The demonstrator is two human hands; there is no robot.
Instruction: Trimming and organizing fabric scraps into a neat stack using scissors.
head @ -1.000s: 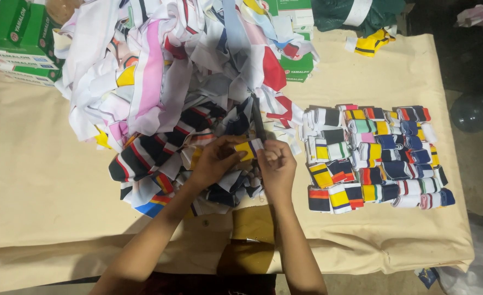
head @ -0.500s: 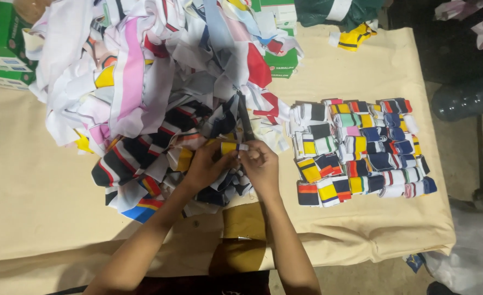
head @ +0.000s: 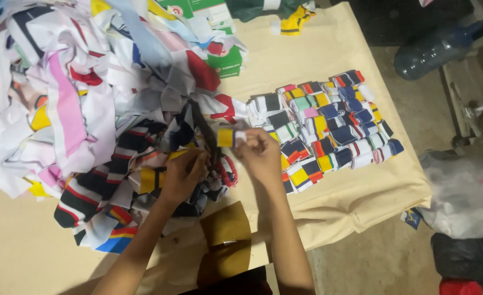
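Observation:
My right hand (head: 259, 153) pinches a small yellow and white folded fabric piece (head: 227, 137) just above the table. My left hand (head: 184, 173) rests on the edge of a large heap of mixed striped and coloured fabric scraps (head: 105, 109), fingers curled around dark and yellow strips there. Right of my hands lies a neat block of several folded striped fabric pieces (head: 329, 131) laid in rows. All of this sits on a table covered in tan cloth (head: 318, 60).
Green cardboard boxes (head: 219, 54) lie under the heap at the back. A brown cardboard piece (head: 225, 232) hangs at the near table edge. A dark plastic bottle (head: 432, 52) and bags (head: 465, 207) are on the floor to the right.
The view has shifted left and closer. My right hand has lifted the yellow and white piece away from my left hand, which stays on the heap.

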